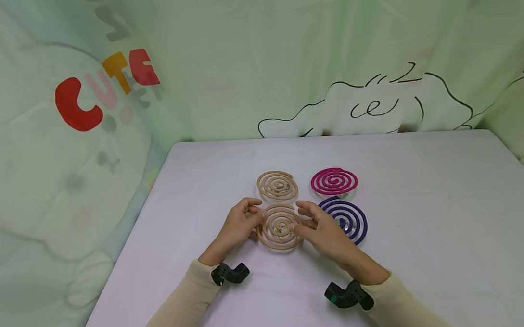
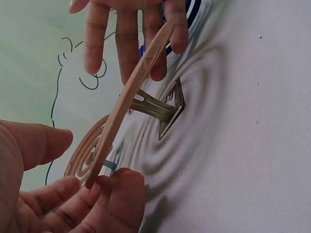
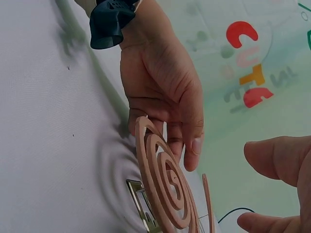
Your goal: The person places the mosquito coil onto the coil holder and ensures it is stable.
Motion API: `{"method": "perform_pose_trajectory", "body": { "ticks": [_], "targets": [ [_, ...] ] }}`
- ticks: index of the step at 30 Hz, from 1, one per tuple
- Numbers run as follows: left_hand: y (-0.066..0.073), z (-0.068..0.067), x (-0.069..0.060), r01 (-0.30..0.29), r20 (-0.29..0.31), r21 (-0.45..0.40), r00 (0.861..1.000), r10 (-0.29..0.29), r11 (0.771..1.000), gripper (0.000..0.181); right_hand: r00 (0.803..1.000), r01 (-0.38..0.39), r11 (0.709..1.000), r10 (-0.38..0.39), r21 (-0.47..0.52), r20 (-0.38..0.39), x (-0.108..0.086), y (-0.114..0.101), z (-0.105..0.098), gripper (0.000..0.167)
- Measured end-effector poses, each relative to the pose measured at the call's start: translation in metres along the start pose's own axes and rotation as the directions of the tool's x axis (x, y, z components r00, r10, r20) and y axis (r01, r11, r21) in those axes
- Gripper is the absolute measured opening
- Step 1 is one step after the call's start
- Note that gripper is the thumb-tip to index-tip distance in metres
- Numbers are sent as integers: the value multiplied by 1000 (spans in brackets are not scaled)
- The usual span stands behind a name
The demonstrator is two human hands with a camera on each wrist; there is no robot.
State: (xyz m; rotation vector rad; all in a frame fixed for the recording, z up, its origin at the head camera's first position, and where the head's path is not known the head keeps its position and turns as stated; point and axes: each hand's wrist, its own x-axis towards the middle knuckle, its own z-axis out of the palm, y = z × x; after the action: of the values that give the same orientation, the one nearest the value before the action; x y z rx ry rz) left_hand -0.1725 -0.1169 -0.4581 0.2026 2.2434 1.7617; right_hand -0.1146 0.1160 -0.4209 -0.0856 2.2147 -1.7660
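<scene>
A tan mosquito coil [image 1: 281, 225] sits raised off the table on a folded metal stand [image 2: 155, 109]. My left hand [image 1: 240, 221] is at its left edge; in the left wrist view the fingers touch the coil's rim from beneath while the thumb stays clear of it. On the opposite side, my right hand [image 1: 327, 233] has its fingers extended at the rim, the thumb lifted away. Behind lies a second tan coil [image 1: 277, 185]. A dark blue coil [image 1: 363, 222], partly covered by my right hand, stands to the right, with a magenta coil [image 1: 334, 181] behind it.
All the coils stand on a white-covered table [image 1: 442, 224]. Its far edge meets a pale green printed curtain [image 1: 224, 64], which also hangs along the left side. Each wrist carries a black camera band [image 1: 349, 295].
</scene>
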Motion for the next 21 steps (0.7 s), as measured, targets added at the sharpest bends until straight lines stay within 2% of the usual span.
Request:
{"method": "perform_pose_trajectory", "body": {
  "ticks": [11,16,21],
  "targets": [
    [1,0,3,-52,-8,-18,999,52,998,44,1000,13,999,-13,-37,3,0,-2,-1,69],
    [-1,-2,4,-72,-53,29,996,73,997,39,1000,28,996,-28,-88,-5,-2,-5,-5,71],
    [-1,-7,4,-123,-107,80,986,131,989,36,999,38,988,-42,-148,-25,-8,-9,-12,74]
  ]
}}
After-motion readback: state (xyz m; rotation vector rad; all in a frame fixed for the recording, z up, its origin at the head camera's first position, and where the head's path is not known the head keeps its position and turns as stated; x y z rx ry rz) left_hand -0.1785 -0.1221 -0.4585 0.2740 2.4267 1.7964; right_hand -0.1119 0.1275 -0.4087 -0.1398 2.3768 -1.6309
